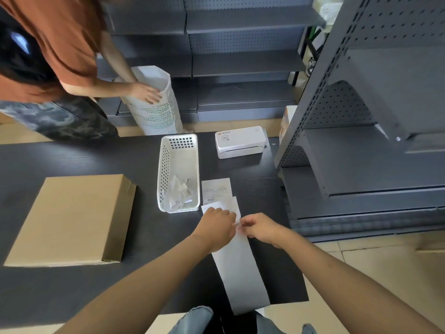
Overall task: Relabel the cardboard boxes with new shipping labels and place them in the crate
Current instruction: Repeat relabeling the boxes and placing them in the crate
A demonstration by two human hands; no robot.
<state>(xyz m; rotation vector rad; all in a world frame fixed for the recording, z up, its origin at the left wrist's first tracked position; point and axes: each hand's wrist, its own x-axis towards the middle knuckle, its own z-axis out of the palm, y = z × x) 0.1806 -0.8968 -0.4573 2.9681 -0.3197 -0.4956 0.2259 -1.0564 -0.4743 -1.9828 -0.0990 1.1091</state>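
Note:
A flat brown cardboard box (72,218) lies on the left of the dark table (79,292). A long white label strip (240,268) runs from a stack of printed shipping labels (215,190) down over the table's front edge. My left hand (215,227) and my right hand (260,227) meet at the strip's upper part, each pinching the paper with fingertips. A white perforated crate (168,165) stands left of the labels with crumpled paper scraps (179,191) inside.
A white label printer (240,142) sits at the table's back right. Another person in an orange shirt (48,44) bends over a white sack (156,102) on the floor beyond the table. Grey metal shelving (361,141) stands close on the right and behind.

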